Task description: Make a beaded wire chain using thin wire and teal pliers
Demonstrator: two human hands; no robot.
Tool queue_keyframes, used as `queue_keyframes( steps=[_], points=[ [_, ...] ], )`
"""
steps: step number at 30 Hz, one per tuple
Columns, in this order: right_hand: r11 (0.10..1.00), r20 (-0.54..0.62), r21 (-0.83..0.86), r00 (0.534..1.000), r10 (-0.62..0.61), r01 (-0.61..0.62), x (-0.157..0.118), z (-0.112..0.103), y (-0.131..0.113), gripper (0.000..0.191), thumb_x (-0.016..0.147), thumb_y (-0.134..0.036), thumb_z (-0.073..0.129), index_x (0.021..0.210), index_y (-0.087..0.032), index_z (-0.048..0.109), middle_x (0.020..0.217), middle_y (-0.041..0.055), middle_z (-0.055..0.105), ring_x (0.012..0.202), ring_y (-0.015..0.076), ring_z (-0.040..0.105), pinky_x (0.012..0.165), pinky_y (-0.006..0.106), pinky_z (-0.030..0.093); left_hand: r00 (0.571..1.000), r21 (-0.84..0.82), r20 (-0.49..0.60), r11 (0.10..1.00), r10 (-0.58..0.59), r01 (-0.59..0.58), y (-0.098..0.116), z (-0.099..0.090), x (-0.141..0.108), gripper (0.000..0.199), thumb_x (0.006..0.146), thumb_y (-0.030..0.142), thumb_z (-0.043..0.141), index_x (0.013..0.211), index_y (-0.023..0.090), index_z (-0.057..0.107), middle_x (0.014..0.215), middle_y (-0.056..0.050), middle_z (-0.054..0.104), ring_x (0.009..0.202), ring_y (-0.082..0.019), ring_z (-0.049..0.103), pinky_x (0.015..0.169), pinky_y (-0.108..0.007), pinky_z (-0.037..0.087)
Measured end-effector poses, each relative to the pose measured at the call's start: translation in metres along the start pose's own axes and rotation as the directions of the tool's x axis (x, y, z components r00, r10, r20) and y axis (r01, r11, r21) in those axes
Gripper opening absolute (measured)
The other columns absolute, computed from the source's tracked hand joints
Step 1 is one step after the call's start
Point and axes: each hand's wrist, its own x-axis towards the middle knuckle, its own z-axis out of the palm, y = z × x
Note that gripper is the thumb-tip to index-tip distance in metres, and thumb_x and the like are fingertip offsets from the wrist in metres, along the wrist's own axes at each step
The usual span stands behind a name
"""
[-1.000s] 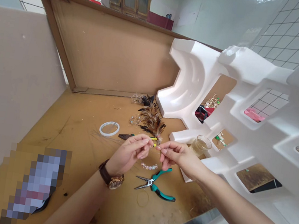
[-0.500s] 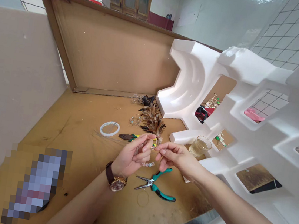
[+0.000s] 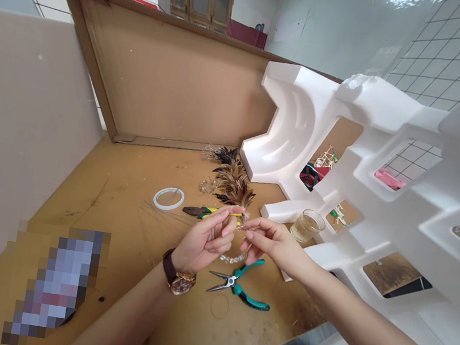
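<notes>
My left hand (image 3: 214, 233), with a watch (image 3: 179, 281) on its wrist, is closed in a pinch on a string of clear beads (image 3: 232, 259). Part of the string hangs in a curve below the fingers. Facing it, my right hand (image 3: 267, 240) also pinches, thumb against forefinger, at the upper end of the beads. The thin strand between the fingertips is too fine to make out fully. Just below lie teal-handled long-nose pliers (image 3: 235, 281), jaws apart. Behind my left hand are yellow-green pliers (image 3: 200, 212), partly hidden by it.
A white ring spool (image 3: 168, 199) lies at the left, brown feathers (image 3: 235, 182) and a small bead coil (image 3: 207, 185) behind. A glass of pale liquid (image 3: 307, 225) stands beside white foam packing (image 3: 289, 124). Cardboard (image 3: 182, 85) walls the back. A thin ring (image 3: 219, 306) lies near the front.
The beads now hang lower and in a wider curve between my hands. My right hand has shifted slightly, and my left has barely moved.
</notes>
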Motion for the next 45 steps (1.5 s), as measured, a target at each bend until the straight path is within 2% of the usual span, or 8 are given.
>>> queue_keyframes(
  steps=[12,20,24,27,32,39,42,45],
  points=[
    [1.0,0.011,-0.01,1.0,0.021,-0.021,0.003,0.001,0.005,0.036,0.075,-0.05,0.057,0.087,-0.016,0.053,0.069,0.0013,0.066,0.052,0.012,0.063,0.048,0.022,0.049,0.999,0.054,-0.037,0.998,-0.04,0.042,0.003,0.0,0.001,0.025,0.089,0.021,0.038,0.1,0.012,0.059,0.067,0.003,0.046,0.033,0.003,0.022,0.034,-0.014,0.013],
    [0.979,0.023,0.201,0.999,-0.046,0.041,0.013,0.008,0.036,0.032,0.078,-0.046,0.055,0.091,-0.017,0.051,0.066,0.0009,0.065,0.056,0.0135,0.064,0.056,0.026,0.05,0.98,0.281,-0.175,0.959,0.09,-0.038,-0.001,-0.003,0.002,0.017,0.086,0.025,0.046,0.089,0.014,0.059,0.085,-0.002,0.055,0.04,0.001,0.035,0.037,-0.015,0.023],
    [0.953,-0.07,0.28,0.993,-0.096,0.112,0.019,0.013,0.049,0.031,0.079,-0.045,0.054,0.091,-0.017,0.052,0.067,0.0008,0.065,0.055,0.0134,0.064,0.055,0.026,0.049,0.97,0.338,-0.212,0.94,0.12,-0.043,-0.003,-0.006,0.004,0.024,0.085,0.031,0.047,0.098,0.014,0.057,0.093,-0.007,0.058,0.055,-0.007,0.052,0.055,-0.022,0.043],
    [0.938,-0.16,0.304,0.98,-0.123,0.167,0.025,0.016,0.057,0.032,0.079,-0.046,0.054,0.092,-0.017,0.053,0.067,0.0007,0.064,0.055,0.0129,0.063,0.054,0.024,0.047,0.963,0.397,-0.238,0.917,0.129,-0.025,-0.006,-0.014,0.002,0.03,0.086,0.036,0.045,0.106,0.015,0.054,0.102,-0.01,0.059,0.066,-0.013,0.058,0.066,-0.031,0.046],
    [0.914,-0.262,0.333,0.954,-0.144,0.23,0.037,0.021,0.078,0.032,0.078,-0.046,0.056,0.091,-0.017,0.053,0.064,0.0004,0.064,0.054,0.0134,0.062,0.056,0.026,0.047,0.908,0.689,-0.328,0.723,0.26,0.042,-0.014,-0.039,-0.008,0.026,0.081,0.037,0.051,0.082,0.013,0.062,0.086,-0.007,0.063,0.082,-0.018,0.058,0.077,-0.031,0.043],
    [0.893,-0.348,0.364,0.928,-0.133,0.265,0.051,0.019,0.1,0.032,0.077,-0.046,0.055,0.09,-0.017,0.055,0.065,0.0015,0.065,0.052,0.0131,0.061,0.053,0.025,0.046,0.903,0.882,-0.271,0.461,0.332,0.096,-0.015,-0.056,-0.003,0.029,0.083,0.038,0.046,0.084,0.015,0.064,0.063,-0.001,0.06,0.066,-0.015,0.054,0.071,-0.028,0.041],
    [0.905,-0.335,0.341,0.932,-0.135,0.253,0.057,0.014,0.101,0.034,0.076,-0.046,0.056,0.091,-0.016,0.055,0.063,0.001,0.064,0.048,0.0129,0.06,0.049,0.024,0.044,0.924,0.895,-0.261,0.427,0.279,0.124,-0.014,-0.06,0.004,0.032,0.083,0.039,0.044,0.087,0.014,0.063,0.058,0.0,0.058,0.057,-0.013,0.049,0.061,-0.025,0.039],
    [0.916,-0.324,0.311,0.934,-0.149,0.254,0.06,0.009,0.101,0.036,0.075,-0.047,0.057,0.095,-0.017,0.054,0.062,0.0007,0.064,0.047,0.0129,0.059,0.046,0.023,0.043,0.929,0.868,-0.29,0.472,0.23,0.154,-0.015,-0.066,0.009,0.034,0.084,0.041,0.042,0.091,0.013,0.061,0.058,0.002,0.055,0.046,-0.009,0.041,0.048,-0.022,0.034]
  ],
)
